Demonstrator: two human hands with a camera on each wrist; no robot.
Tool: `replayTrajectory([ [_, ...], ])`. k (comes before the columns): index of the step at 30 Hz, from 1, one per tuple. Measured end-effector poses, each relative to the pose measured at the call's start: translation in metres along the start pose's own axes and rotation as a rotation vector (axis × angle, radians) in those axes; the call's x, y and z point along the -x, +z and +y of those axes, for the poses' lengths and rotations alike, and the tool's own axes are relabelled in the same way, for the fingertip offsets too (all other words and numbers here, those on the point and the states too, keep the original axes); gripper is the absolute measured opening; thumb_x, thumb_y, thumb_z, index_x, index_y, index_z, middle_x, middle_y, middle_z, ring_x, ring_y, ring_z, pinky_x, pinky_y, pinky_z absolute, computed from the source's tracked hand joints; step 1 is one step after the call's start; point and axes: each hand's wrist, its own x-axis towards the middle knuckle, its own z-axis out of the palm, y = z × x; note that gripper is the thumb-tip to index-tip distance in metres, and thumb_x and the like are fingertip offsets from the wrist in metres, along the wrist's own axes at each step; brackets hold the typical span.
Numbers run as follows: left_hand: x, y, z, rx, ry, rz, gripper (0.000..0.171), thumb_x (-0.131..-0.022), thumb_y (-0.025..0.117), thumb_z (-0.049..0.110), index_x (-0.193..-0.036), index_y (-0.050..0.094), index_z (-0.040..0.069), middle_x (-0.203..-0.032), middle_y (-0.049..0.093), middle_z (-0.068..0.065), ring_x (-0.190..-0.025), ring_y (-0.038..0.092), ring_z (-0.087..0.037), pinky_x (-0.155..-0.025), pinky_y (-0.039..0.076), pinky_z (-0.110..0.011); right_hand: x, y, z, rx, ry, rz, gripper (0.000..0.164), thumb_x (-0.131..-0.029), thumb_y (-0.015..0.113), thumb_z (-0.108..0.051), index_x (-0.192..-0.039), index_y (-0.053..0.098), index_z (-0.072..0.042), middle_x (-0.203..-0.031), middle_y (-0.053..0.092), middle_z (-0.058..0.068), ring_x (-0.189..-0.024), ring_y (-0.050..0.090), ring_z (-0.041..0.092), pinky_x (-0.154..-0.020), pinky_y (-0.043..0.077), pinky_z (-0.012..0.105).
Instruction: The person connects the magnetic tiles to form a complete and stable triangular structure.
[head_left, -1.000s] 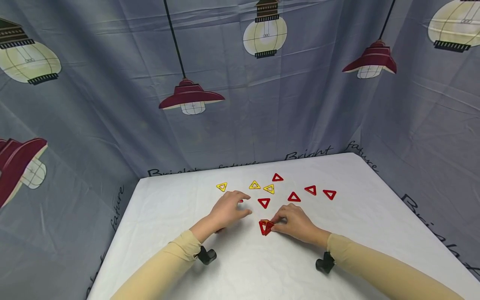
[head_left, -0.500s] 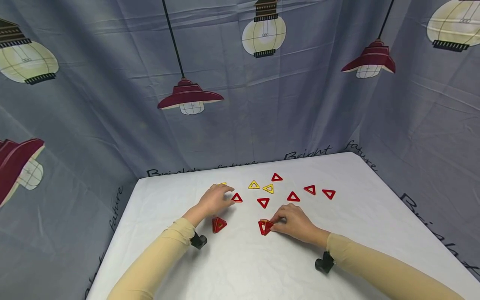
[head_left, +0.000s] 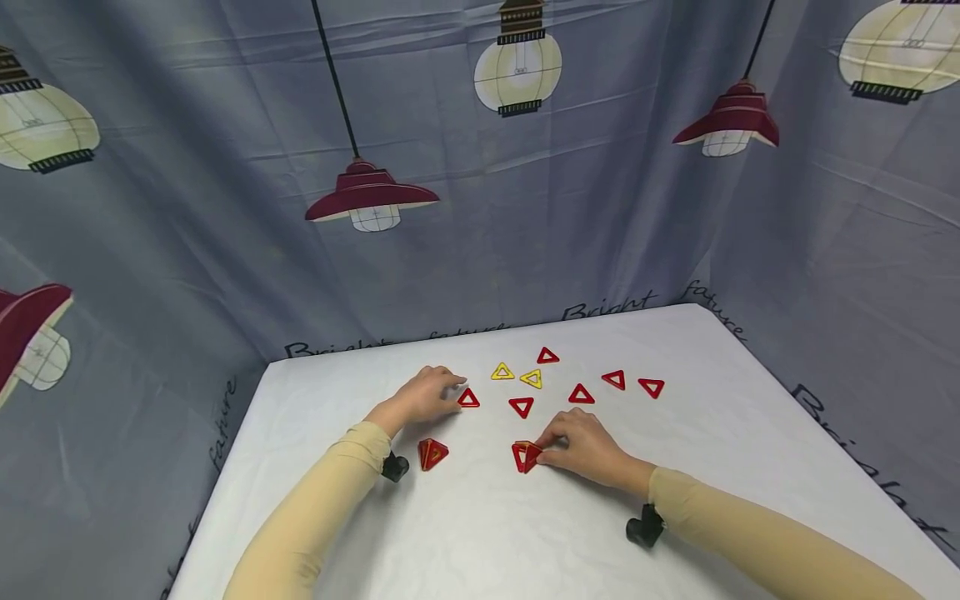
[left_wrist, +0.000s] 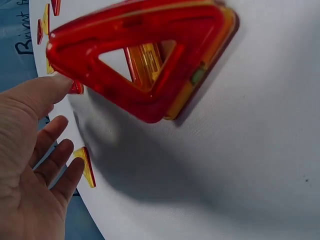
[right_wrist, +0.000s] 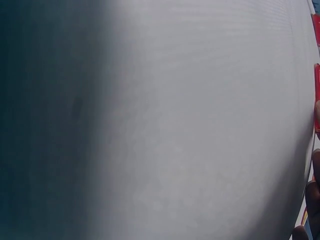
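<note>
Two tan sleeves (head_left: 322, 492) reach in over a white tabletop (head_left: 480, 533), with 12 o'clock pointing away from the person in the head view. Nearest, the right hand (head_left: 585, 446) pinches the edge of a small structure of joined red triangles (head_left: 525, 456) at its 9 o'clock, thumb and fingertips drawn together; whether the structure is closed all round cannot be told. About level with it, well apart, a red pyramid (head_left: 432, 454) stands unheld at the left hand's 6 o'clock.

The left hand (head_left: 420, 396), thumb and fingers well parted, appears to hold nothing. A flat red triangle (head_left: 468, 398) lies at its 3 o'clock, just beside the thumb tip; contact cannot be told. Nearly equal-sided, with no clear long axis, it points one corner toward 12. The left hand is clearly the nearer; from the right, it lies farther off, toward 10. Just beyond the left fingers, the left wrist view shows a yellow triangle (left_wrist: 86, 169) that the head view hides.

Farther out, a pair of yellow triangles (head_left: 502, 372) lies toward the left hand's 2 to 3 o'clock, while loose red triangles (head_left: 581, 394) fan from the right hand's 10 to 2. Behind hangs a lamp-printed curtain (head_left: 465, 258).
</note>
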Motion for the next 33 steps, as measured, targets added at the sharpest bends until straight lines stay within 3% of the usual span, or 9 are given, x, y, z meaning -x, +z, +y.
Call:
replayTrajectory([
  [14,0.002,0.0,0.001,-0.036,0.024,-0.039,0.047,-0.099,0.071,0.03,-0.144,0.061,0.021,-0.135,0.058,-0.007,-0.126,0.051,-0.027,-0.106,0.043,-0.045,0.0,-0.001,-0.003,-0.001,0.007,-0.003,0.019,-0.08,0.089,-0.035,-0.095,0.079,-0.031,-0.09,0.062,-0.023,-0.093,0.053,0.006,-0.089,0.043,0.039],
  [21,0.004,0.002,0.007,-0.084,0.092,-0.072,0.041,-0.104,0.06,0.02,-0.145,0.06,0.019,-0.142,0.055,-0.007,-0.133,0.048,-0.029,-0.111,0.04,-0.046,0.0,0.0,-0.002,-0.004,0.008,-0.007,0.018,-0.08,0.089,-0.035,-0.095,0.079,-0.032,-0.091,0.062,-0.024,-0.093,0.053,0.006,-0.089,0.043,0.039],
  [27,0.007,0.004,0.02,-0.222,0.155,-0.124,0.044,-0.107,0.05,0.023,-0.15,0.054,0.02,-0.152,0.05,-0.001,-0.136,0.045,-0.026,-0.114,0.036,-0.043,-0.001,0.002,0.0,-0.001,0.011,-0.001,0.018,-0.08,0.089,-0.036,-0.094,0.079,-0.033,-0.091,0.061,-0.025,-0.092,0.052,0.006,-0.088,0.042,0.039],
  [33,0.012,0.006,0.037,-0.332,0.152,-0.198,0.049,-0.109,0.046,0.029,-0.156,0.045,0.021,-0.161,0.039,0.003,-0.142,0.041,-0.023,-0.114,0.035,-0.039,-0.001,0.003,0.0,0.011,0.004,0.001,0.019,-0.079,0.089,-0.035,-0.095,0.078,-0.032,-0.09,0.061,-0.026,-0.092,0.053,0.006,-0.088,0.042,0.039],
])
